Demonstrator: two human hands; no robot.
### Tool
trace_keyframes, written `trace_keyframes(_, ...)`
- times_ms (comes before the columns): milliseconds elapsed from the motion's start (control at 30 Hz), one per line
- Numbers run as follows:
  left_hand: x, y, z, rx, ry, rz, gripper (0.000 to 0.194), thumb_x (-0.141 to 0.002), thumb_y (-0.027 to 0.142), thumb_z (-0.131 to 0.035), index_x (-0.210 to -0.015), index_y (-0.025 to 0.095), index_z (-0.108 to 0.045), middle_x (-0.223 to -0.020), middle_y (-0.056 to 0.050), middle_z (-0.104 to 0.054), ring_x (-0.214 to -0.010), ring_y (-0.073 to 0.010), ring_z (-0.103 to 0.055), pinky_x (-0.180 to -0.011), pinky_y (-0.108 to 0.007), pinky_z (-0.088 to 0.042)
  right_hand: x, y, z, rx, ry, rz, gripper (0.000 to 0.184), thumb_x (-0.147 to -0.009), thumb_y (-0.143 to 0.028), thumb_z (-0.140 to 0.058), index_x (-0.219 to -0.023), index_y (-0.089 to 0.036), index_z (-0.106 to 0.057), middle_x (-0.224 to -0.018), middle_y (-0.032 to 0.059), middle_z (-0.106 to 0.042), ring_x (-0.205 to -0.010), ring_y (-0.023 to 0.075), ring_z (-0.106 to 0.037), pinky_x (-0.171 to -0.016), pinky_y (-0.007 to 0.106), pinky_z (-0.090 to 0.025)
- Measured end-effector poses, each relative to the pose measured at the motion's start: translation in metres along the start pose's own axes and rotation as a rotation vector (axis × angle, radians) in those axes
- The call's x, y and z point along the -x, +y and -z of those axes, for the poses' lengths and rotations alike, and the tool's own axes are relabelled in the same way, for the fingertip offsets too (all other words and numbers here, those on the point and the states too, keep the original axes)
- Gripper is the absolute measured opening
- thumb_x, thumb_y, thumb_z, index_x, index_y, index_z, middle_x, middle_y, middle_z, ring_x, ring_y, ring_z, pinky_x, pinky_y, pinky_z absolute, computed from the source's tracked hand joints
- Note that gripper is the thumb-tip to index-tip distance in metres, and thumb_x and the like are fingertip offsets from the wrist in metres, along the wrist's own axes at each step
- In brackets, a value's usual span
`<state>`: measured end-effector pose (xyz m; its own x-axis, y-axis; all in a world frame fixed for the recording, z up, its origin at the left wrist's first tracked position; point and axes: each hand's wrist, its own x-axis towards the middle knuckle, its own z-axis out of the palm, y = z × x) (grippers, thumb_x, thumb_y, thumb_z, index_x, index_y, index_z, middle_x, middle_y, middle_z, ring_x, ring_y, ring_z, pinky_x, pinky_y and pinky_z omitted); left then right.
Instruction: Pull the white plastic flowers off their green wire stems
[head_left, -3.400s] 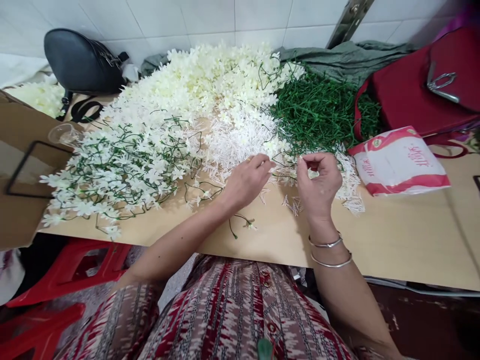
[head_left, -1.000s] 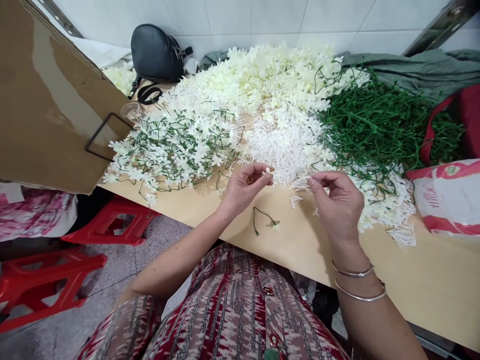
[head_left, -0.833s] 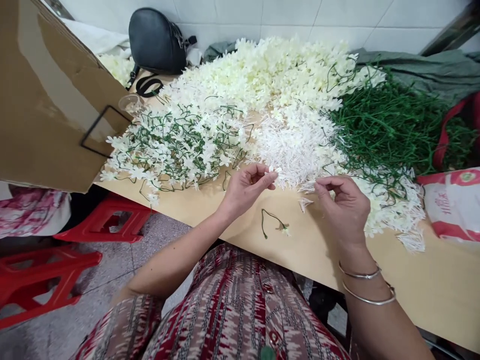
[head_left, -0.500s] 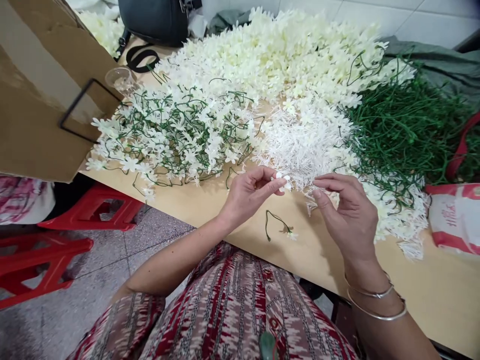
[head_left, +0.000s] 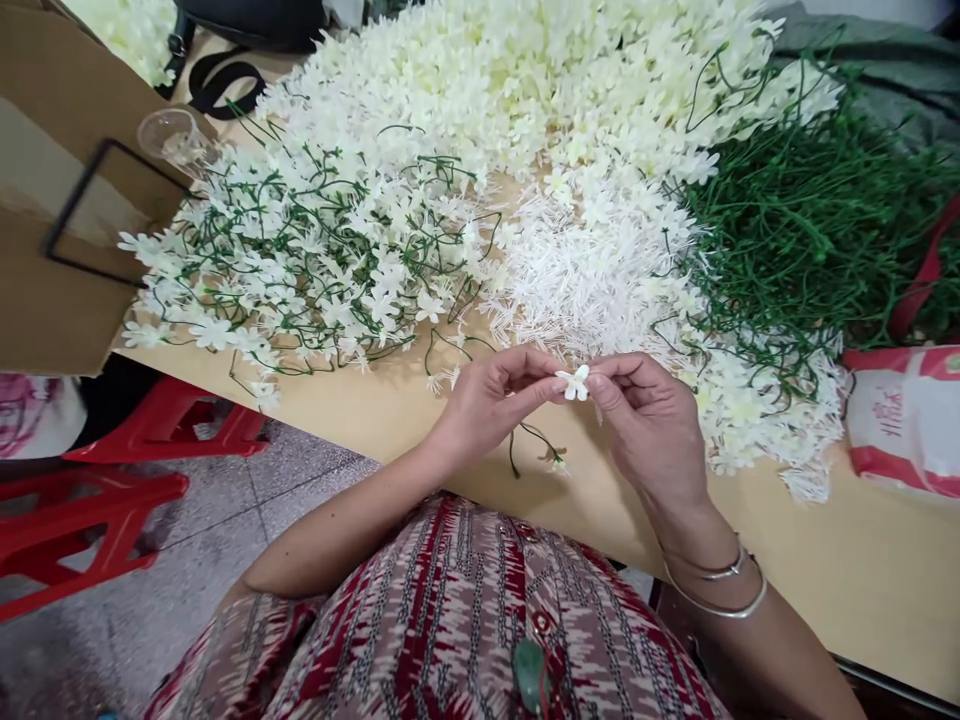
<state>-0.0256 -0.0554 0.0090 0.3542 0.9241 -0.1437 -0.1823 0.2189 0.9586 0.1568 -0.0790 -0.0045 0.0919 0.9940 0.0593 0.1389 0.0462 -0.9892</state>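
A small white artificial flower (head_left: 576, 383) is held face up between my two hands, above the table's front part. My left hand (head_left: 499, 402) pinches it from the left between thumb and forefinger. From the right, the thumb and fingertips of my right hand (head_left: 651, 415) close on its edge. A thin white bit shows under the right fingertips, too small to name. Just below lies a green stem (head_left: 536, 432) with a pale tip, partly behind my left hand. Beyond my hands is a heap of loose white stamens (head_left: 577, 285).
Flowers on green stems (head_left: 322, 260) are heaped at left, loose cream blossoms (head_left: 480, 85) at the back, green stems (head_left: 802, 230) at right. A red-and-white bag (head_left: 907, 415), cardboard box (head_left: 67, 200), clear cup (head_left: 171, 140) and red stools (head_left: 82, 530) surround the work.
My right hand has moved left from beside the stamen heap and closed at the flower. The flower now faces up between both hands. The camera view has shifted slightly.
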Motion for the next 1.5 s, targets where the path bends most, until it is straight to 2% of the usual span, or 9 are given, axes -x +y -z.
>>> trace_keyframes(167, -0.004, 0.004, -0.005, 0.175, 0.009, 0.171, 0.041, -0.073, 0.049, -0.09, -0.086, 0.016, -0.071, -0.084, -0.001, -0.074, -0.075, -0.0122, -0.072, -0.079, -0.027, -0.061, 0.004, -0.004, -0.004, 0.011, 0.046, 0.031, 0.008, -0.09, -0.031, -0.077, -0.089, -0.026, -0.072, -0.083, -0.001, -0.072, -0.075, 0.0152, -0.065, -0.068, 0.03, -0.054)
trace_keyframes(367, -0.002, -0.002, -0.007, 0.013, 0.037, 0.017, 0.042, -0.079, 0.056, -0.083, -0.086, 0.017, -0.069, -0.081, 0.0, -0.071, -0.072, -0.0115, -0.069, -0.071, -0.024, -0.055, 0.005, -0.007, -0.003, 0.219, 0.1, 0.363, 0.018, -0.091, -0.017, -0.073, -0.103, -0.03, -0.072, -0.097, 0.0017, -0.071, -0.095, 0.0212, -0.069, -0.085, 0.04, -0.058)
trace_keyframes(467, 0.0, -0.001, -0.008, -0.15, 0.062, -0.053, 0.037, -0.086, 0.053, -0.079, -0.085, 0.018, -0.069, -0.079, -0.001, -0.07, -0.071, -0.0113, -0.067, -0.07, -0.024, -0.053, 0.004, -0.011, -0.002, 0.35, 0.065, 0.468, 0.021, -0.091, -0.015, -0.071, -0.103, -0.032, -0.072, -0.098, 0.0023, -0.072, -0.094, 0.0217, -0.071, -0.083, 0.041, -0.06)
trace_keyframes(600, 0.0, 0.002, -0.01, -0.23, 0.076, -0.091, 0.035, -0.087, 0.051, -0.078, -0.081, 0.018, -0.069, -0.075, -0.001, -0.07, -0.068, -0.0111, -0.064, -0.067, -0.024, -0.051, 0.002, -0.012, 0.0, 0.306, 0.044, 0.407, 0.017, -0.092, -0.014, -0.07, -0.101, -0.028, -0.073, -0.096, 0.0015, -0.074, -0.092, 0.0193, -0.072, -0.082, 0.037, -0.06)
trace_keyframes(767, -0.001, -0.003, -0.011, -0.115, 0.05, -0.082, 0.036, -0.084, 0.051, -0.081, -0.081, 0.018, -0.069, -0.072, 0.0, -0.068, -0.065, -0.0105, -0.064, -0.064, -0.023, -0.051, 0.003, -0.007, 0.001, 0.194, -0.001, 0.31, 0.018, -0.092, -0.014, -0.071, -0.103, -0.028, -0.074, -0.097, -0.0007, -0.076, -0.092, 0.0163, -0.072, -0.084, 0.034, -0.059)
trace_keyframes(900, 0.004, -0.005, -0.01, -0.106, 0.045, -0.094, 0.026, -0.089, 0.045, -0.078, -0.09, 0.019, -0.071, -0.078, 0.0, -0.071, -0.067, -0.011, -0.068, -0.066, -0.024, -0.054, 0.006, -0.006, 0.0, 0.224, 0.009, 0.257, 0.024, -0.092, -0.016, -0.073, -0.111, -0.03, -0.074, -0.097, -0.0016, -0.076, -0.09, 0.0155, -0.072, -0.085, 0.034, -0.059)
trace_keyframes(1100, 0.013, -0.004, -0.008, -0.201, 0.067, -0.094, 0.027, -0.095, 0.047, -0.07, -0.097, 0.02, -0.073, -0.082, -0.002, -0.073, -0.072, -0.0133, -0.071, -0.071, -0.026, -0.056, 0.008, -0.007, -0.004, 0.159, 0.012, 0.222, 0.016, -0.091, -0.017, -0.074, -0.102, -0.029, -0.075, -0.094, -0.0014, -0.076, -0.089, 0.0163, -0.071, -0.083, 0.035, -0.058)
trace_keyframes(1267, 0.011, -0.009, -0.006, -0.24, 0.151, -0.159, 0.022, -0.09, 0.041, -0.077, -0.085, 0.02, -0.073, -0.083, -0.002, -0.07, -0.074, -0.0121, -0.064, -0.071, -0.026, -0.051, 0.007, -0.006, -0.007, 0.163, 0.014, 0.293, 0.016, -0.09, -0.016, -0.075, -0.1, -0.027, -0.074, -0.094, -0.0018, -0.075, -0.088, 0.0147, -0.071, -0.082, 0.033, -0.058)
trace_keyframes(1500, 0.006, -0.012, -0.014, 0.033, 0.174, -0.04, 0.036, -0.079, 0.048, -0.087, -0.076, 0.018, -0.067, -0.072, 0.002, -0.065, -0.067, -0.0095, -0.058, -0.067, -0.024, -0.047, 0.006, -0.007, -0.009, 0.276, 0.09, 0.419, 0.016, -0.09, -0.014, -0.073, -0.099, -0.027, -0.07, -0.094, 0.0005, -0.074, -0.093, 0.0181, -0.071, -0.085, 0.037, -0.06)
